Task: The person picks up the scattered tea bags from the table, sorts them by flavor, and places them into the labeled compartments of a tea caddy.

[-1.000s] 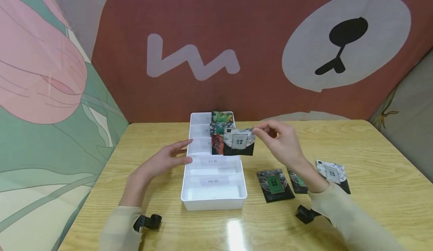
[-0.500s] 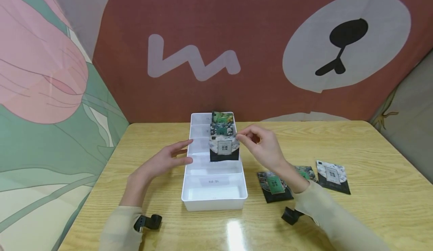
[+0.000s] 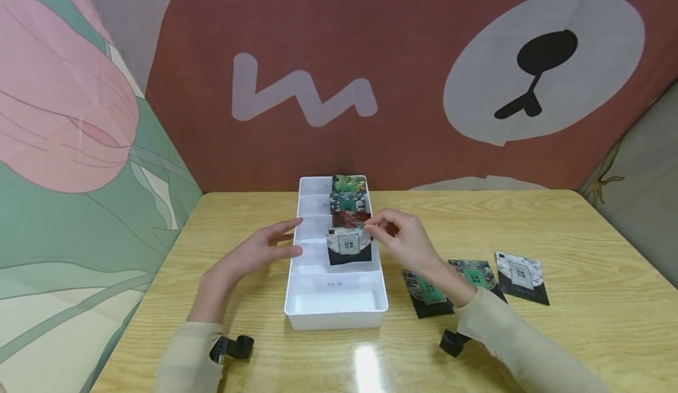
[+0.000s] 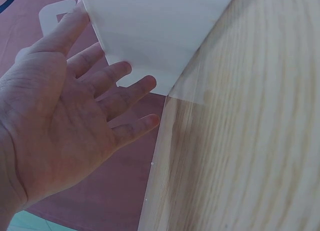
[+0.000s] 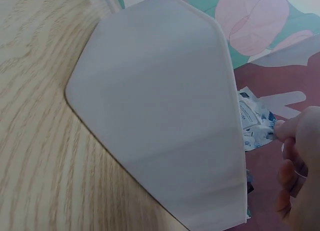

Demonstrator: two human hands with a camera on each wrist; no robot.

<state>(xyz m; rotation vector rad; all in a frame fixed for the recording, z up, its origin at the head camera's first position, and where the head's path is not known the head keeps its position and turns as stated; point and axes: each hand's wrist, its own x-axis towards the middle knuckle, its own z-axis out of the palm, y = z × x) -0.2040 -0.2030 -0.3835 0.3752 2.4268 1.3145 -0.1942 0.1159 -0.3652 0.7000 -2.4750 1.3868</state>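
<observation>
My right hand point(image 3: 399, 237) pinches the upper right corner of a white-and-black sachet point(image 3: 348, 246) between thumb and finger. The sachet is over the white divided box point(image 3: 336, 321), at its middle compartments; its lower part shows in front of a divider. Behind it in the box stand a red sachet point(image 3: 349, 220), a dark blue-green one point(image 3: 348, 203) and a green one point(image 3: 349, 183). My left hand point(image 3: 254, 253) is at the box's left side, fingers spread and extended, fingertips at the wall. In the left wrist view the left palm point(image 4: 60, 121) holds nothing.
Right of the box lie two dark sachets with green labels, one point(image 3: 429, 293) partly under the right forearm and another point(image 3: 479, 275) beside it. Farther right lies another white-and-black sachet point(image 3: 521, 278). A printed cloth point(image 3: 318, 146) stands behind the wooden table point(image 3: 254, 346).
My right hand has carried the white-and-black sachet left from the box's right edge, then nearer to me, over the box. The red sachet behind it shows again. My left hand stays in place.
</observation>
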